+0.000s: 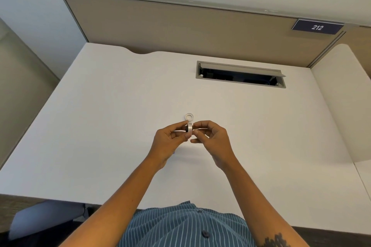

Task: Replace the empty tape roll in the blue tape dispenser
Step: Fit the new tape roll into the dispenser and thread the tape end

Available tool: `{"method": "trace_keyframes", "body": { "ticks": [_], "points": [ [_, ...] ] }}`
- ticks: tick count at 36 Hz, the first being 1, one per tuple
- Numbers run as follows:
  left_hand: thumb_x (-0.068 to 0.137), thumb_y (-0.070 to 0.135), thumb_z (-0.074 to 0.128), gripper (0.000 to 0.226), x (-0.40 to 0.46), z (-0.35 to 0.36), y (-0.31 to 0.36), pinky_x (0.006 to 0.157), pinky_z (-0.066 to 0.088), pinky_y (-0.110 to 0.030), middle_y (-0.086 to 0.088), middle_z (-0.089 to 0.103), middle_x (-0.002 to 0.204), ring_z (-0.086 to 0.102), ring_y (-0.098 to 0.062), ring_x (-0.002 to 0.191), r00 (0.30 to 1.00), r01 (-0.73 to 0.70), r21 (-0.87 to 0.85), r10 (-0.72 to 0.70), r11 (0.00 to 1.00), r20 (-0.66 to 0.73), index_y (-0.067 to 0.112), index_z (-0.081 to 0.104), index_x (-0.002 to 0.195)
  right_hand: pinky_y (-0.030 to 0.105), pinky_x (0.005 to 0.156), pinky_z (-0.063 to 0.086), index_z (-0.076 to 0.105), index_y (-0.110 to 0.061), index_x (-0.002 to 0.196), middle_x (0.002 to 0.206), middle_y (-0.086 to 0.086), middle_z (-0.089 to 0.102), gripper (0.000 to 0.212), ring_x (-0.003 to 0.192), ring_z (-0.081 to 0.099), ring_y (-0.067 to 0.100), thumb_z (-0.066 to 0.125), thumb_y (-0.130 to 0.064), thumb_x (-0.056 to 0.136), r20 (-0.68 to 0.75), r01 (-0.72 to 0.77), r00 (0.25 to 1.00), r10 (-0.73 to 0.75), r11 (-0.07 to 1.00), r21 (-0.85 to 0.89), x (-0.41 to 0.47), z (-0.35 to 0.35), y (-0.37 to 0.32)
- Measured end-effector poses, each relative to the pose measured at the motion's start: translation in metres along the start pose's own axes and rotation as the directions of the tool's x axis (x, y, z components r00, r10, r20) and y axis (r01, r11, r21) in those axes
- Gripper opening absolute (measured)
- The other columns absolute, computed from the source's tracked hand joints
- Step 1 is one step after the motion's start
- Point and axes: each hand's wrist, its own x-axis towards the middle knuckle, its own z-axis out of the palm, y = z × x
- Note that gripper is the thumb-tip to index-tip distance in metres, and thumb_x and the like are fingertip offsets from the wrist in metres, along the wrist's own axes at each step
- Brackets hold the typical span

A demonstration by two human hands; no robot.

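Both hands meet above the middle of the white desk (100, 126). Between their fingertips is a small tape roll (189, 128), whitish with a dark hub showing on its left face, held on edge. My left hand (170, 142) pinches it from the left and my right hand (210, 138) from the right. Just beyond the hands a small white empty ring (189, 116) lies flat on the desk. No blue tape dispenser is visible; whether any part of it is behind the hands I cannot tell.
A grey cable hatch (241, 74) stands open in the desk at the back right. A tan partition (180, 26) with a "212" sign (317, 27) closes off the far edge. A neighbouring desk (341, 96) lies to the right.
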Motion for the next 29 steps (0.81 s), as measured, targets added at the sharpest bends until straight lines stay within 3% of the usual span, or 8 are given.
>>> {"method": "trace_keyframes", "body": {
  "ticks": [2,5,7,10,13,18,22,29],
  "points": [
    [0.066,0.066,0.088,0.061,-0.001,-0.002,0.000,0.085,0.056,-0.040,0.009,0.082,0.111,0.078,-0.012,0.105,1.000,0.005,0.008,-0.005,1.000,-0.012,0.046,0.075,0.122,0.041,0.080,0.070,0.080,-0.009,0.112,0.108,0.013,0.082,0.016,0.099,0.080,0.032,0.075,-0.002,0.099,0.003,0.000,1.000,0.000,1.000,-0.014,0.001,0.002,0.001],
    [0.073,0.049,0.089,0.049,-0.001,-0.006,-0.001,0.085,0.060,-0.019,0.012,0.082,0.111,0.078,-0.008,0.106,0.999,0.011,0.019,-0.010,1.000,-0.047,0.044,0.076,0.119,0.045,0.080,0.071,0.081,-0.011,0.111,0.107,0.011,0.083,0.015,0.098,0.080,0.030,0.075,-0.003,0.099,-0.005,-0.008,1.000,0.008,0.999,-0.036,0.002,0.006,0.002],
    [0.079,0.034,0.089,0.043,-0.001,-0.009,-0.003,0.082,0.059,-0.013,0.015,0.082,0.110,0.077,-0.006,0.105,0.998,0.018,0.029,-0.016,0.999,-0.068,0.040,0.076,0.119,0.044,0.077,0.071,0.082,-0.012,0.109,0.105,0.009,0.083,0.013,0.099,0.080,0.026,0.075,-0.007,0.099,-0.009,-0.009,1.000,0.009,0.999,-0.044,0.003,0.010,0.004],
    [0.085,0.021,0.087,0.043,-0.001,-0.014,-0.007,0.087,0.061,-0.017,0.016,0.082,0.109,0.077,-0.005,0.104,0.996,0.025,0.030,-0.022,0.999,-0.083,0.032,0.076,0.124,0.039,0.073,0.070,0.083,-0.016,0.106,0.101,-0.001,0.083,0.009,0.098,0.078,0.015,0.081,-0.014,0.097,-0.001,-0.002,1.000,0.002,0.997,-0.076,0.003,0.017,0.007],
    [0.087,0.011,0.085,0.047,-0.002,-0.021,-0.011,0.094,0.062,-0.024,0.006,0.082,0.114,0.078,-0.012,0.107,0.994,0.037,0.021,-0.035,0.999,-0.106,0.020,0.074,0.131,0.045,0.078,0.071,0.082,-0.019,0.104,0.101,-0.007,0.082,0.012,0.100,0.078,0.012,0.086,-0.019,0.093,0.005,0.010,1.000,-0.010,0.990,-0.138,0.004,0.025,0.012],
    [0.086,0.009,0.085,0.047,-0.003,-0.033,-0.017,0.088,0.063,-0.021,0.010,0.082,0.108,0.078,-0.008,0.103,0.990,0.047,0.050,-0.040,0.998,-0.132,0.024,0.075,0.129,0.055,0.092,0.066,0.081,-0.022,0.101,0.101,-0.005,0.082,0.014,0.100,0.077,0.014,0.089,-0.024,0.090,-0.007,-0.001,1.000,-0.001,0.981,-0.192,0.007,0.038,0.017],
    [0.085,0.012,0.087,0.046,-0.003,-0.041,-0.017,0.076,0.059,-0.012,0.021,0.081,0.105,0.077,-0.002,0.100,0.989,0.034,0.085,-0.021,0.996,-0.144,0.030,0.074,0.126,0.058,0.090,0.065,0.082,-0.020,0.100,0.098,-0.002,0.082,0.012,0.098,0.077,0.016,0.088,-0.022,0.090,-0.001,-0.005,1.000,0.005,0.980,-0.199,0.009,0.048,0.018],
    [0.084,0.013,0.087,0.049,0.001,-0.052,-0.018,0.078,0.059,-0.012,0.012,0.078,0.116,0.075,0.000,0.103,0.989,-0.006,0.107,0.022,0.994,-0.144,0.027,0.071,0.129,0.055,0.083,0.069,0.082,-0.016,0.096,0.093,-0.001,0.082,0.013,0.095,0.078,0.019,0.086,-0.028,0.094,-0.031,-0.063,0.998,0.058,0.982,-0.176,0.012,0.063,0.015]
  ]
}}
